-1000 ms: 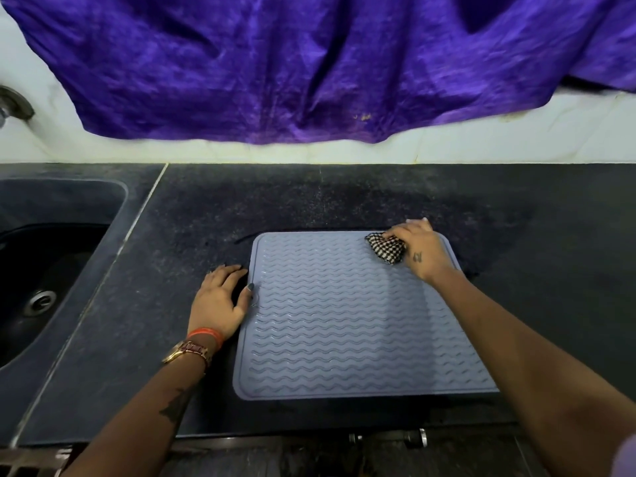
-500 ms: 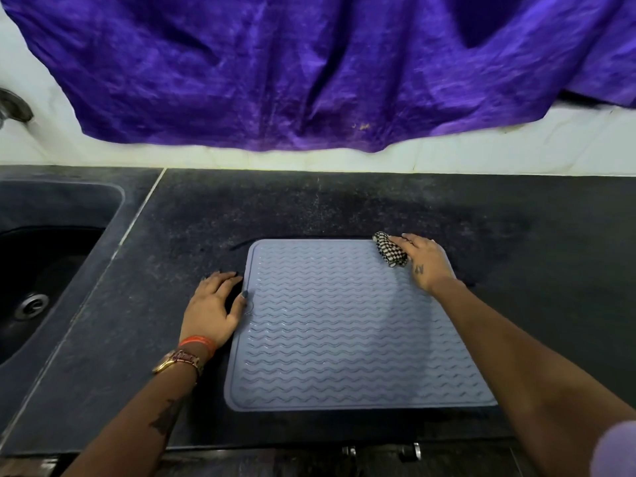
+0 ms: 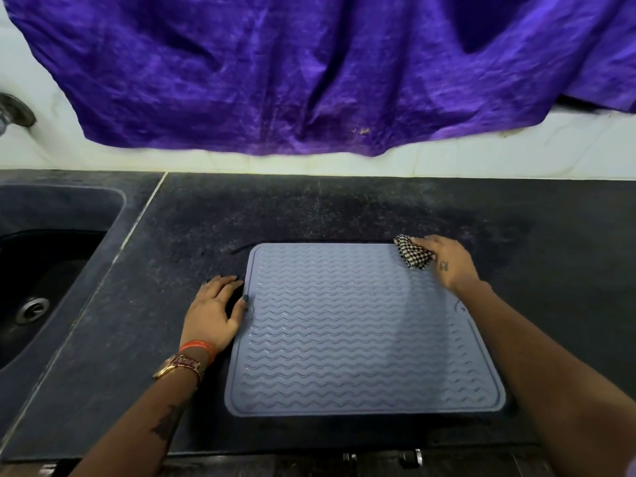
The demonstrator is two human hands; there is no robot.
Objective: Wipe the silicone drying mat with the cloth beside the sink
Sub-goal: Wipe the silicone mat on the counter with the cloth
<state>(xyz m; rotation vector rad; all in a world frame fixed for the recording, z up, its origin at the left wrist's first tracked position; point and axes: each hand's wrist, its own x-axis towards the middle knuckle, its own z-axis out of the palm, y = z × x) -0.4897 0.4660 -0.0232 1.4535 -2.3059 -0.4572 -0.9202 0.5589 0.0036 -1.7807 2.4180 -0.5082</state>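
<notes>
A grey silicone drying mat (image 3: pixel 361 332) with wavy ridges lies flat on a dark table (image 3: pixel 309 215). At the mat's 1 o'clock corner, the right hand (image 3: pixel 444 261) grips a bunched checked cloth (image 3: pixel 413 256) (black and white) against its surface. At 9 o'clock, the left hand (image 3: pixel 215 309) rests flat, fingers spread, its thumb touching the mat's edge. A sink (image 3: pixel 51 256) sits further out at 9 o'clock.

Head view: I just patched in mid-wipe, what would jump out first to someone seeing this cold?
The big purple cloth draped over the white wall behind the counter dominates the top of the view. Below it, the pale grey silicone drying mat stands out on the dark counter. The right hand presses a checkered cloth on its far right corner, while the left hand rests at its left edge; the sink lies far left.
</notes>
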